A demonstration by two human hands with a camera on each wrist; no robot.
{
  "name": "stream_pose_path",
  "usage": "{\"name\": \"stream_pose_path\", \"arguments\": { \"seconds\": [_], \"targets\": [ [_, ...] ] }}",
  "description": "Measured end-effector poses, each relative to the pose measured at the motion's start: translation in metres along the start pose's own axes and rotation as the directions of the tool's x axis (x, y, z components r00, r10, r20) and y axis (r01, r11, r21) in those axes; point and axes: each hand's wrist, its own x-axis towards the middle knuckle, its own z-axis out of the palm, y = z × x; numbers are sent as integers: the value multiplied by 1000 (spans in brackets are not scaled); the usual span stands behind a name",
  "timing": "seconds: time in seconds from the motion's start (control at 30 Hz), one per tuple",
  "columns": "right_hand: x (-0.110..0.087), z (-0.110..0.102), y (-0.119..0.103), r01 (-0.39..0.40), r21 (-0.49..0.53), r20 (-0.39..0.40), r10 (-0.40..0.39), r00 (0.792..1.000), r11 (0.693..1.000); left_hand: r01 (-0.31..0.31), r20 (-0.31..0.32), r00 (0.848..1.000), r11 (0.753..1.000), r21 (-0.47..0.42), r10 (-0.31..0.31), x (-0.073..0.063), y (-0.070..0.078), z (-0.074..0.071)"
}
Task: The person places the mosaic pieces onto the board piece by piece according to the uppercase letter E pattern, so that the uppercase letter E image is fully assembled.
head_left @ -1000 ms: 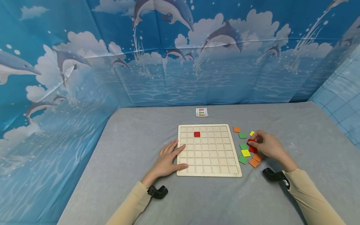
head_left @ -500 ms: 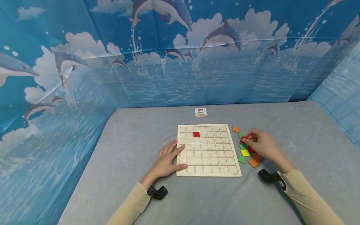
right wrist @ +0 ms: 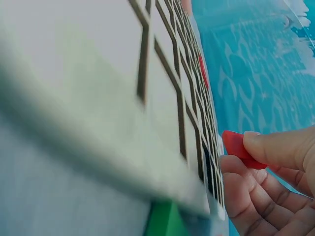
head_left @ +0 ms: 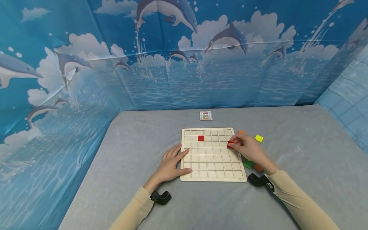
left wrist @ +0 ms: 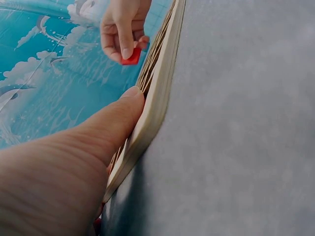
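Observation:
A pale wooden grid board (head_left: 214,166) lies on the grey table, with one red tile (head_left: 201,138) in its upper rows. My left hand (head_left: 170,163) rests spread on the board's left edge, thumb and forefinger over the rim. In the left wrist view the thumb of the left hand (left wrist: 106,130) lies along that edge. My right hand (head_left: 248,148) pinches a red square tile (right wrist: 236,145) between thumb and fingers, over the right side of the board. The same tile shows red in the left wrist view too.
Right of the board, a yellow tile (head_left: 259,138), a green tile (head_left: 248,164) and orange tiles (head_left: 258,167) lie on the table, partly hidden by the right hand. A small card with a coloured grid (head_left: 205,115) lies behind the board. A dolphin-print curtain (head_left: 184,80) hangs at the back.
My right hand has carried the red tile leftward from the loose tiles to above the board's right side. The left hand has stayed in place on the board.

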Motion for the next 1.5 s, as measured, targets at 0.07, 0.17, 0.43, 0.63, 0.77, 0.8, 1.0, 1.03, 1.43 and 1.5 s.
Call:
{"name": "stream_pose_path", "arguments": {
  "seconds": [0.07,0.17,0.43,0.63,0.77,0.8,1.0,1.03,1.43,1.5],
  "targets": [
    [3,3,-2,4,0,3,-4,1000,1000,1,4,1000,1000,2,-1,0,1,0],
    [7,6,-4,14,-18,-3,-14,1000,1000,0,12,1000,1000,6,0,1,1,1],
    [23,16,-12,20,40,47,-22,999,999,7,15,1000,1000,2,-7,1,1,-1],
    [32,23,-16,23,19,52,-24,998,1000,2,22,1000,1000,5,-2,1,-1,-1],
    [39,26,-20,21,3,56,-21,998,1000,9,22,1000,1000,17,-10,1,-3,0],
    [40,27,-21,21,-4,57,-21,998,1000,9,20,1000,1000,16,-9,1,-4,0],
    [50,32,-26,6,-14,65,-5,998,1000,7,15,1000,1000,12,-7,2,-5,1],
    [51,33,-28,4,-10,68,-4,998,1000,8,17,1000,1000,12,-9,2,-5,1],
    [62,40,-34,-14,9,94,13,996,1000,19,20,1000,1000,19,-19,2,-3,-2],
    [62,42,-34,-19,0,95,19,995,1000,21,23,1000,1000,16,-22,1,-3,-2]
  ]
}}
